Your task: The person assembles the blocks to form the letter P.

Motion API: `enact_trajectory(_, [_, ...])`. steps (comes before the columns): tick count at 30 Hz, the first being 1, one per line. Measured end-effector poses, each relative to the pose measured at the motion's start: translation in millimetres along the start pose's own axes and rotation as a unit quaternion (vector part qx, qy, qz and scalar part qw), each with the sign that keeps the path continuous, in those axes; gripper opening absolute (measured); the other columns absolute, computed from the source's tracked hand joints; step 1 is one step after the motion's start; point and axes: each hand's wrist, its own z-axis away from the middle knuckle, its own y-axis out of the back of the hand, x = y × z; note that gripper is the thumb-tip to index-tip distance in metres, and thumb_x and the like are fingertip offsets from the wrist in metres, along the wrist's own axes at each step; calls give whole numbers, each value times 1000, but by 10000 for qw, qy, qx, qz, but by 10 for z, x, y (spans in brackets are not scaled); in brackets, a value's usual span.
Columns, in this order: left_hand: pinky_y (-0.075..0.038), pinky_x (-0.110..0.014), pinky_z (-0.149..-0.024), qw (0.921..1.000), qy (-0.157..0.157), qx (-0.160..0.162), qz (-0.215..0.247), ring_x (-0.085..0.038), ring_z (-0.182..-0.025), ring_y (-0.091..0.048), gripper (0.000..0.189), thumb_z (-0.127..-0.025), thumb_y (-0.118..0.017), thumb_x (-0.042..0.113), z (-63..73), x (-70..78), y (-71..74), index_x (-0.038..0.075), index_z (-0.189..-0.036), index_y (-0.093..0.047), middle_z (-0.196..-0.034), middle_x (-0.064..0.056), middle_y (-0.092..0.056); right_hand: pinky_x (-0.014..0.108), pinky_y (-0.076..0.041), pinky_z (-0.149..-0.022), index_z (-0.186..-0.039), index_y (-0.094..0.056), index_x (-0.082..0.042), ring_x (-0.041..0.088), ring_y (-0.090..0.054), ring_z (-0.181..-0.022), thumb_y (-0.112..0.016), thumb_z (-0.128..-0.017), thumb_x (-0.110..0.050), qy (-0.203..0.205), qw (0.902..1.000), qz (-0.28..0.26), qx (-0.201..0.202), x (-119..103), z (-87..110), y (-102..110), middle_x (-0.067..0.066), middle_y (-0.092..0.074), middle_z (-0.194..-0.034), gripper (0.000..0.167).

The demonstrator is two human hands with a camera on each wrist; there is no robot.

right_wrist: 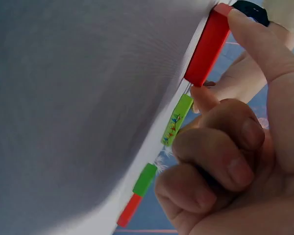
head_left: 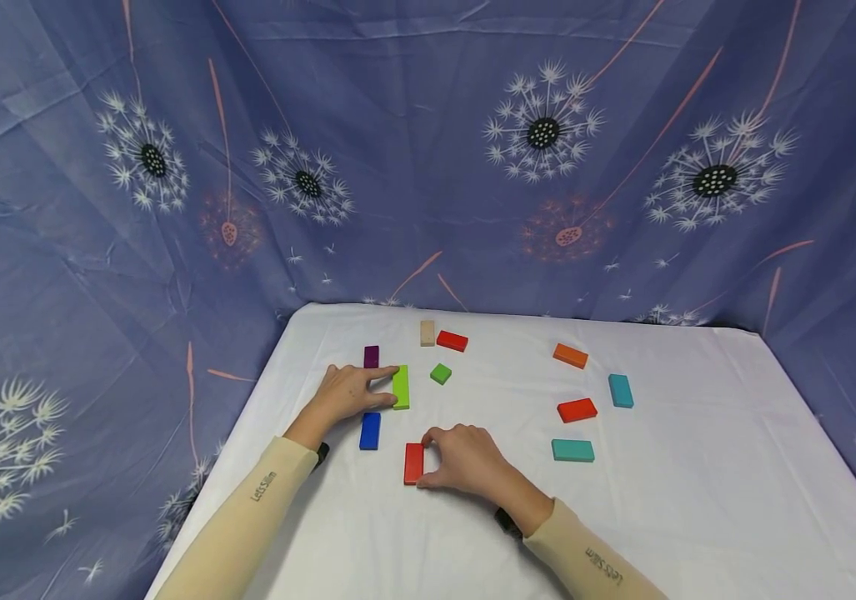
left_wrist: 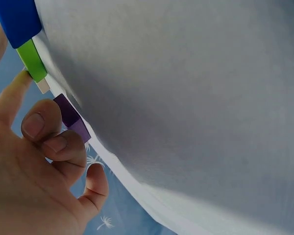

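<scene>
My left hand [head_left: 343, 392] spans a lime green block [head_left: 401, 387] lengthwise, its index finger at the far end and thumb at the near end. In the left wrist view, the index fingertip meets the end of that block while the other fingers curl loosely. A red block [head_left: 414, 464] lies nearer to me, pinched end to end between thumb and index finger of my right hand [head_left: 468, 460]. The right wrist view shows the remaining fingers folded toward the palm. Close to the left hand lie a blue block [head_left: 370, 432] and a purple block [head_left: 371, 357].
Farther back lie a small green block [head_left: 440, 373], a wooden block [head_left: 428, 333] and another red block [head_left: 453, 341]. On the right are orange [head_left: 570, 356], blue-teal [head_left: 620, 391], red [head_left: 577, 410] and teal [head_left: 573, 450] blocks. A patterned curtain [head_left: 412, 167] hangs behind the white-covered table [head_left: 698, 500].
</scene>
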Motion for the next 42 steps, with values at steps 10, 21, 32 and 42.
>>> enact_trajectory(10, [-30,-36,-72,10000,-5,-22,48,-19,-81,-62,67,-89,-77,62,14,0,19,43,-150,-60,-69,-1,-64,25,-45,-62,-113,-77,-19,8,-56,-65,-92,-75,-53,-147,9997,-206,72,81,-187,8,-10,-63,-66,54])
enact_trajectory(21, [-28,-35,-71,9999,-134,-45,-43,-18,-75,-60,68,-88,-77,65,-51,75,-13,44,-150,-59,-61,0,-59,31,-52,-67,-119,-77,-17,13,-60,-70,-92,-77,-52,-525,9972,-536,-42,102,-433,81,-8,-65,-68,56])
enact_trajectory(32, [-26,-36,-69,9997,-214,-68,-41,-16,-64,-52,69,-88,-77,64,-67,121,-6,43,-151,-58,-58,3,-56,33,-54,-70,-120,-78,-16,13,-62,-74,-91,-79,-50,-595,9965,-582,-47,172,-488,42,-8,-68,-73,55])
enact_trajectory(42, [-25,-35,-69,9994,-316,-99,-68,-17,-62,-50,69,-88,-77,65,-103,173,-4,42,-151,-59,-58,2,-55,36,-56,-72,-121,-78,-14,18,-67,-79,-92,-79,-48,-673,9957,-638,20,161,-501,22,-2,-76,-85,55])
